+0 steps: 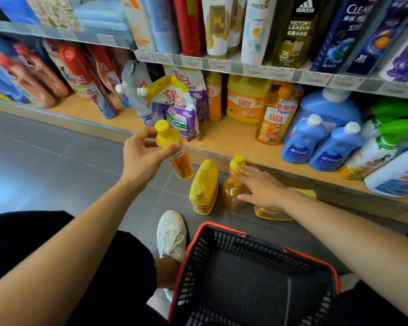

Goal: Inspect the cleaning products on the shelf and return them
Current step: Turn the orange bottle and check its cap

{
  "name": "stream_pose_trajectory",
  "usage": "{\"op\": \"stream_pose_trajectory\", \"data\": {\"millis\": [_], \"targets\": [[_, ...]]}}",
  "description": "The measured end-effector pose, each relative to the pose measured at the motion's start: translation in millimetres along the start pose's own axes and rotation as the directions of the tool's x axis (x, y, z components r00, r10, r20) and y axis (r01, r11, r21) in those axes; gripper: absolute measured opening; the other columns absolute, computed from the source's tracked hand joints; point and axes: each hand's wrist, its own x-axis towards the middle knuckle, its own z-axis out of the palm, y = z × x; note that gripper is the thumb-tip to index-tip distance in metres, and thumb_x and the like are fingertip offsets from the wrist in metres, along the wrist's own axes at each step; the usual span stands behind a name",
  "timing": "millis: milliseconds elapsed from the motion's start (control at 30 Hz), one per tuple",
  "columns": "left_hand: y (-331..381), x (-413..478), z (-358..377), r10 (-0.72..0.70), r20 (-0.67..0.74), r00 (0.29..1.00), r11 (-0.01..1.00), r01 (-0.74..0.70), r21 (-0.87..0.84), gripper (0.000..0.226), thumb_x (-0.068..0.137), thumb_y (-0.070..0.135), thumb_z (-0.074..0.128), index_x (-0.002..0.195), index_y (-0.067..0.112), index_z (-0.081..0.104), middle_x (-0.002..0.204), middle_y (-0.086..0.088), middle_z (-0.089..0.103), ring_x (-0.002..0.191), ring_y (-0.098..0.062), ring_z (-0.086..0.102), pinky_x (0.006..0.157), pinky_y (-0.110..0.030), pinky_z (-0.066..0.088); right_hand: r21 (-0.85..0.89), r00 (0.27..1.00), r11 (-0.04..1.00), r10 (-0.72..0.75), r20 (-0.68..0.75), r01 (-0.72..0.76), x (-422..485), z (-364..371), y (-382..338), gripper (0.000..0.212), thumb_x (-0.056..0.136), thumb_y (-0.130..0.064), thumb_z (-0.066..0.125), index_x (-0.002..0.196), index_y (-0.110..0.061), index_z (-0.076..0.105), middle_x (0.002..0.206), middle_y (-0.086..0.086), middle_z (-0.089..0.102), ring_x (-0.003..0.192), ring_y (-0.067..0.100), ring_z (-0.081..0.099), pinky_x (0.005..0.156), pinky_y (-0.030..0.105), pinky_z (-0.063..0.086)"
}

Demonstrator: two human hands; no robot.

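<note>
Bottle (183, 165), small, yellow cap, orange contents: held in the air in front of the lowest shelf board (231, 140), tilted with the cap up and to the left. The left hand (141, 158) clamps it at the shoulder, just under the cap, with the thumb on one side and the fingers curled round the other.

A second bottle (232, 191) of the same kind stands upright on the floor (57, 156), just beside a larger yellow jug (204, 184). The right hand (264, 189) lies against this second bottle with its fingers stretched out along the neck and its thumb low on the body; the fingers are not closed round it. A flat yellow pack (271, 212) lies partly hidden under the right wrist. A black basket (224, 228) stands nearer the person.

Handling, as judged:
- Small bottles: stiff plastic, full of liquid, light enough for one hand. The label surface is probably smooth and may slip.
- Hold at the shoulder or upper body. Do not lift by the cap.
- Jug: probably heavier. Use a full-hand grip and set it down base first.
- Return each item upright to the gap on the shelf board.
</note>
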Motion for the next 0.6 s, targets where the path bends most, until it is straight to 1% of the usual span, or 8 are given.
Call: {"op": "stream_pose_trajectory", "data": {"millis": [67, 133, 200, 267, 367, 433, 533, 600], "targets": [[-18.7, 8.2, 3.0, -0.062, 0.005, 0.998, 0.995, 0.061, 0.08, 0.043, 0.069, 0.027, 0.092, 0.105, 0.017, 0.071, 0.094, 0.001, 0.075, 0.088, -0.02, 0.072, 0.079, -0.039, 0.061, -0.009, 1.0, 1.0, 0.009, 0.029, -0.009, 3.1, 7.8, -0.3, 0.076, 0.096, -0.047, 0.059, 0.158, -0.024, 0.022, 0.168, -0.002, 0.007, 0.154, 0.021, 0.007, 0.12, 0.047, 0.023], [-39.7, 15.1, 10.6, -0.14, 0.031, 0.99, 0.982, 0.134, 0.136, 0.047, 0.064, 0.034, 0.092, 0.103, 0.019, 0.071, 0.094, -0.002, 0.076, 0.088, -0.024, 0.073, 0.082, -0.047, 0.061, 0.001, 1.0, 1.0, 0.005, -0.002, -0.005, 4.1, 13.5, -0.8, 0.077, 0.096, -0.045, 0.059, 0.158, -0.024, 0.019, 0.168, -0.001, 0.006, 0.154, 0.021, 0.01, 0.12, 0.046, 0.024], [-62.1, 21.7, 20.8, -0.181, 0.056, 0.982, 0.961, 0.165, 0.221, 0.051, 0.06, 0.043, 0.089, 0.101, 0.02, 0.071, 0.095, -0.002, 0.075, 0.088, -0.026, 0.072, 0.083, -0.05, 0.06, 0.012, 0.999, 1.0, -0.002, -0.038, 0.003, 3.9, 19.6, 0.0, 0.076, 0.096, -0.043, 0.06, 0.158, -0.025, 0.02, 0.168, -0.003, 0.006, 0.153, 0.022, 0.014, 0.119, 0.044, 0.025], [-84.3, 26.1, 33.7, -0.208, 0.079, 0.975, 0.933, 0.174, 0.315, 0.054, 0.061, 0.046, 0.09, 0.104, 0.02, 0.071, 0.098, -0.001, 0.074, 0.088, -0.023, 0.071, 0.084, -0.049, 0.059, 0.024, 0.999, 1.0, -0.004, -0.045, 0.005, 2.5, 25.1, 2.6, 0.078, 0.096, -0.041, 0.061, 0.159, -0.026, 0.017, 0.168, -0.005, 0.003, 0.152, 0.023, 0.016, 0.119, 0.044, 0.026], [-114.7, 28.5, 53.5, -0.253, 0.098, 0.962, 0.89, 0.192, 0.415, 0.056, 0.066, 0.04, 0.092, 0.113, 0.019, 0.069, 0.105, -0.001, 0.072, 0.09, -0.021, 0.069, 0.085, -0.045, 0.059, 0.036, 0.998, 0.999, -0.006, -0.062, 0.008, 2.0, 31.6, 6.8, 0.08, 0.096, -0.04, 0.062, 0.159, -0.029, 0.015, 0.168, -0.007, 0.0, 0.151, 0.024, 0.018, 0.117, 0.044, 0.026], [-131.6, 25.5, 63.3, -0.286, 0.096, 0.953, 0.87, 0.217, 0.442, 0.056, 0.067, 0.038, 0.091, 0.114, 0.02, 0.068, 0.108, -0.001, 0.072, 0.092, -0.021, 0.069, 0.084, -0.04, 0.058, 0.066, 0.997, 0.998, 0.004, -0.073, 0.001, 3.2, 35.2, 8.0, 0.08, 0.095, -0.041, 0.062, 0.159, -0.03, 0.015, 0.168, -0.008, 0.0, 0.15, 0.024, 0.019, 0.116, 0.043, 0.026], [-151.2, 19.2, 71.6, -0.334, 0.081, 0.939, 0.848, 0.262, 0.462, 0.055, 0.067, 0.034, 0.091, 0.115, 0.019, 0.068, 0.108, -0.003, 0.072, 0.097, -0.024, 0.069, 0.088, -0.042, 0.057, 0.112, 0.996, 0.994, 0.015, -0.086, -0.006, 4.9, 38.1, 9.0, 0.079, 0.095, -0.04, 0.063, 0.158, -0.031, 0.018, 0.167, -0.01, 0.003, 0.148, 0.026, 0.025, 0.114, 0.044, 0.028], [-158.4, 17.9, 73.7, -0.37, 0.069, 0.926, 0.842, 0.303, 0.447, 0.055, 0.069, 0.032, 0.091, 0.117, 0.017, 0.067, 0.11, -0.005, 0.072, 0.099, -0.025, 0.068, 0.088, -0.042, 0.056, 0.144, 0.994, 0.99, 0.017, -0.106, -0.002, 5.1, 37.0, 9.0, 0.075, 0.094, -0.04, 0.064, 0.157, -0.031, 0.023, 0.167, -0.01, 0.009, 0.144, 0.026, 0.029, 0.112, 0.044, 0.029]]}}
